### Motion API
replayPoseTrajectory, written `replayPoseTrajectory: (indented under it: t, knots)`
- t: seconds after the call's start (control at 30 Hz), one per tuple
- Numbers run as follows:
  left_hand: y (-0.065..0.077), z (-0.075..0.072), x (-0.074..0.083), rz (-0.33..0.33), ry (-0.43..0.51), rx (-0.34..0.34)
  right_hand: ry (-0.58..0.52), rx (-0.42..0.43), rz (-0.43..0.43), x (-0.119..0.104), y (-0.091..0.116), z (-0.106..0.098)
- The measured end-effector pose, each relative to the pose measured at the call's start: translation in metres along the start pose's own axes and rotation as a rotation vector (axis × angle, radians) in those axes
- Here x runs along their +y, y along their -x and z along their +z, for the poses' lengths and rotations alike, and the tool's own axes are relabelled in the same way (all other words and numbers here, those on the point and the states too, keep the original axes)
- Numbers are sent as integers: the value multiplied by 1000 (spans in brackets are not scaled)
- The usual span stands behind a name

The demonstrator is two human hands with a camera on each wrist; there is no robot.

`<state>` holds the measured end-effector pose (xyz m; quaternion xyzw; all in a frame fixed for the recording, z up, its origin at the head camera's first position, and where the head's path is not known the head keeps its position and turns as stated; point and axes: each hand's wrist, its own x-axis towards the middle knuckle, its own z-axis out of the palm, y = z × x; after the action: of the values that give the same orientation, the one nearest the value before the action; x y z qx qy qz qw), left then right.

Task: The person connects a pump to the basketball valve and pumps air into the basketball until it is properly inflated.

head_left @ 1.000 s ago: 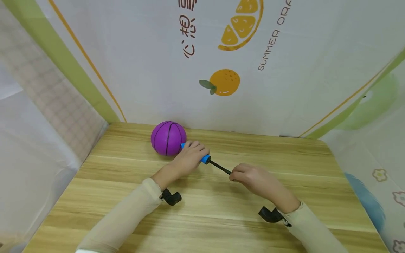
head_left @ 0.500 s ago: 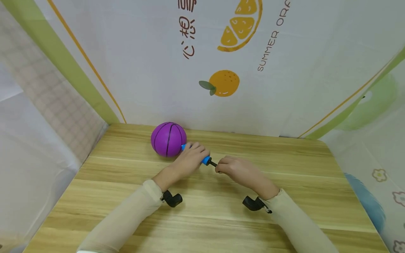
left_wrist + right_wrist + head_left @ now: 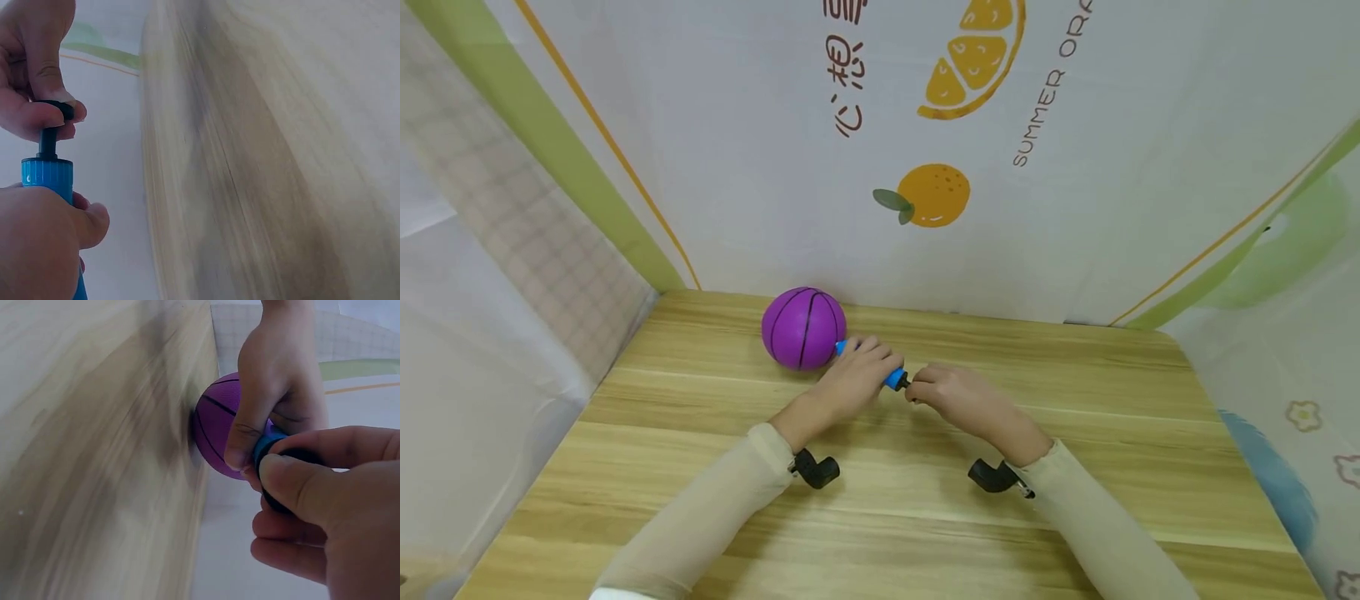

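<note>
A purple ball (image 3: 803,329) with black seam lines sits toward the back left of the table. Against its right side points the tip of a blue hand pump (image 3: 895,379), whose barrel my left hand (image 3: 853,379) grips. My right hand (image 3: 958,400) pinches the black handle (image 3: 61,109) at the pump's other end. In the left wrist view a short piece of black rod (image 3: 47,142) shows between handle and barrel. Whether the pump's tip is inside the ball is hidden, since my left hand covers most of the barrel.
The wood-grain table (image 3: 880,542) ends at a white cloth (image 3: 760,167) printed with oranges, hanging behind it. More cloth hangs on the left and right sides. A black wrist mount (image 3: 818,469) sticks out from the left sleeve, and another (image 3: 991,477) from the right.
My right hand has moved left toward my left hand, pushing the black rod into the blue barrel. The left hand and ball have stayed nearly in place.
</note>
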<state>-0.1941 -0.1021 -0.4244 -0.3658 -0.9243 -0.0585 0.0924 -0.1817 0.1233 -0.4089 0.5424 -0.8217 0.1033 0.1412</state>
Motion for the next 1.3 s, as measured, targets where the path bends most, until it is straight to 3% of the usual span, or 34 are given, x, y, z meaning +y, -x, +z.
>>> replayPoseTrajectory:
  t: [0.33,0.83,1.03,1.3]
  knots:
    - [2,-3,-4,3,2,36,-4,98,-35,-2,19,-4]
    - [6,-6,-6,4,36,46,-23,138,-32,-12,64,-33]
    - [6,-5,-6,5,42,43,-53,135,-15,-15,65,-36]
    - [8,-6,-6,-16,42,66,-18,66,-22,-12,47,-28]
